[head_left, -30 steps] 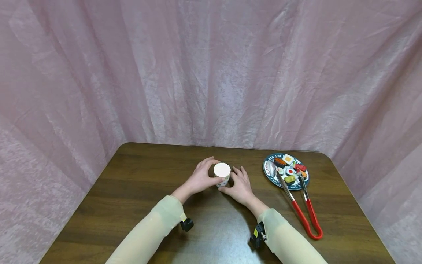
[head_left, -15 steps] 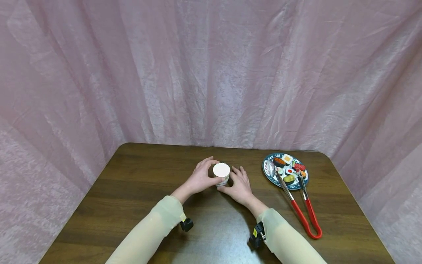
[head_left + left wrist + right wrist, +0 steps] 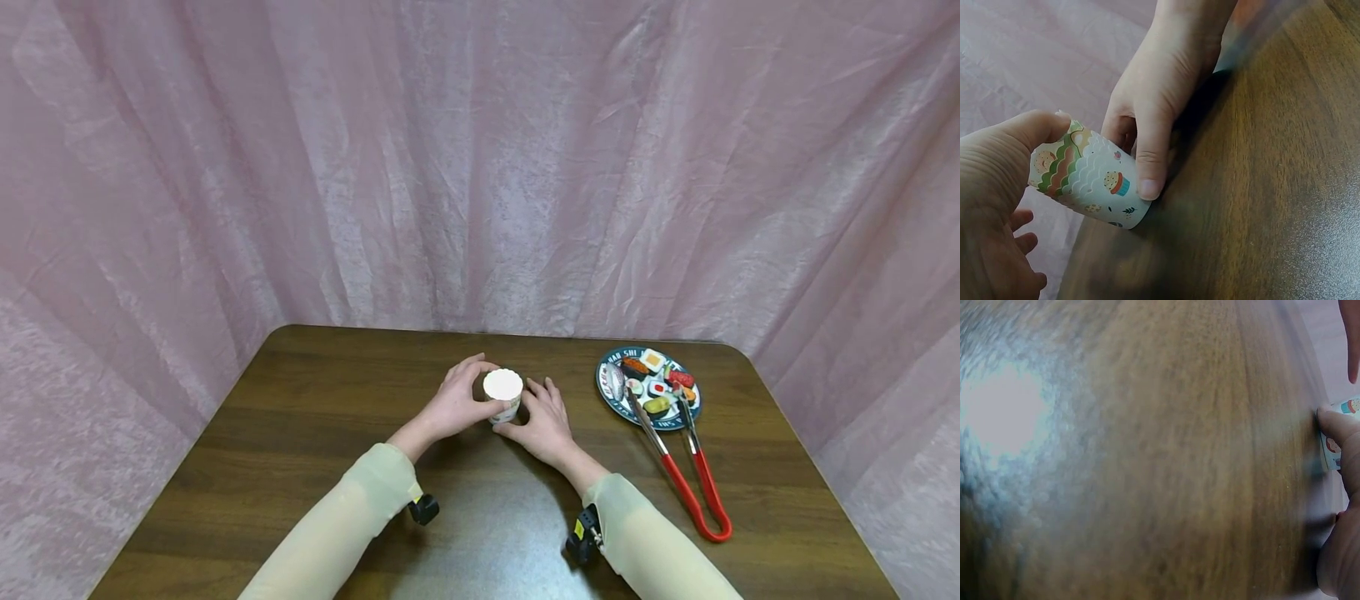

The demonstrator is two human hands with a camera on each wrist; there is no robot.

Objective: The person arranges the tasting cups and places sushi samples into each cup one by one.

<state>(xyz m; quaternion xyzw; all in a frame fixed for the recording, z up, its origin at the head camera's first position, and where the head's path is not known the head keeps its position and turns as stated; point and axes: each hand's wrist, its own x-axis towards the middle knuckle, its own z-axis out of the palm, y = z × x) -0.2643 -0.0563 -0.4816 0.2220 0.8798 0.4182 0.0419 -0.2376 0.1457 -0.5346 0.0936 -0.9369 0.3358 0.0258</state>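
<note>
A small paper baking cup [image 3: 503, 385] with a scalloped white rim stands upright on the table between both my hands. Cupcake pictures and a green and orange wavy band decorate its side [image 3: 1100, 181] in the left wrist view. My left hand [image 3: 456, 404] holds it near the rim, thumb on the near side and fingers around the far side. Lower down, my right hand [image 3: 543, 427] grips the base, its thumb [image 3: 1151, 159] pressed to the printed wall. The right wrist view catches only part of the cup [image 3: 1332, 450] at its edge. What lies inside the cup is washed out.
At the right of the wooden table [image 3: 337, 392] lies a round plate [image 3: 609, 402] with several toy sushi pieces. Red-handled metal tongs [image 3: 686, 492] rest with their tips on it. A pink curtain [image 3: 480, 167] hangs behind the table.
</note>
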